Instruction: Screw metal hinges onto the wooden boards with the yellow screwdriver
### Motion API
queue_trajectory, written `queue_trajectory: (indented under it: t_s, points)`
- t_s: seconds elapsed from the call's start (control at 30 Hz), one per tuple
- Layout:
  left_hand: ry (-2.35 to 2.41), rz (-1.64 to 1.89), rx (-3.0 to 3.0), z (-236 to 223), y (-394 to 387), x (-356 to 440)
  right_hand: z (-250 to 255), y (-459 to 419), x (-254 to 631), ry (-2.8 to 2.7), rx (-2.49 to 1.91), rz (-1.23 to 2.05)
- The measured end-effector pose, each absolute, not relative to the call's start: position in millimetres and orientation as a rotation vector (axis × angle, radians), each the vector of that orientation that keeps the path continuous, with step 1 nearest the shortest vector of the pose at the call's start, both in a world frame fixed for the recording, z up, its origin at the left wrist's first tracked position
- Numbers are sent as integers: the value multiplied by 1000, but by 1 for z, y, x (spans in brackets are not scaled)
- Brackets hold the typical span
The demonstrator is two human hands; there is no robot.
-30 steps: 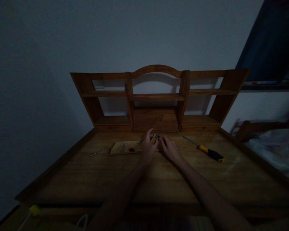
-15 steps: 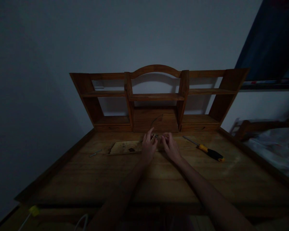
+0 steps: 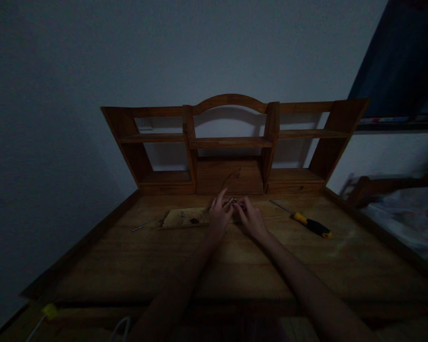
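My left hand (image 3: 219, 216) and my right hand (image 3: 252, 219) are close together over the middle of the wooden desk, fingers bent. Between their fingertips is a small shiny metal piece (image 3: 233, 201), too dark and small to name exactly. Both hands pinch at it, the right from its own side. Beneath and left of my left hand lies a flat strip of light wood (image 3: 185, 217) with a ragged left end and a dark hole or knot. A thin curved wire (image 3: 230, 176) rises behind my left fingertips; its lower end is hidden.
A yellow-and-black screwdriver (image 3: 310, 225) rests on the desk (image 3: 235, 266) at right. Left of the strip lies a thin metal rod or screw (image 3: 140, 227). A wooden shelf unit (image 3: 231, 142) stands along the back. A yellow-tipped item (image 3: 50, 311) is at lower left.
My right hand has moved slightly left, bringing its fingertips to the small metal piece. My left hand stays nearly in place.
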State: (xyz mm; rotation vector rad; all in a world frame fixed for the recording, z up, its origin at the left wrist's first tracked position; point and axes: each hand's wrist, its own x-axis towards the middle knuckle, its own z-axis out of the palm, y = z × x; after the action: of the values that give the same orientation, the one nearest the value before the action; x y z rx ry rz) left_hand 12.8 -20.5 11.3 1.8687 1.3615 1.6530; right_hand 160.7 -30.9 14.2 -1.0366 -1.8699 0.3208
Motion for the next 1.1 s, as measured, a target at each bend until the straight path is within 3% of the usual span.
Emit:
queue_trajectory:
  t_s: [0.47, 1.1]
  points:
    - [1503, 1666, 2105, 8, -19, 10, 10, -27, 161, -1828, -1051, 410]
    - [1493, 1682, 2179, 8, -21, 12, 2, -12, 152, -1346, -874, 994]
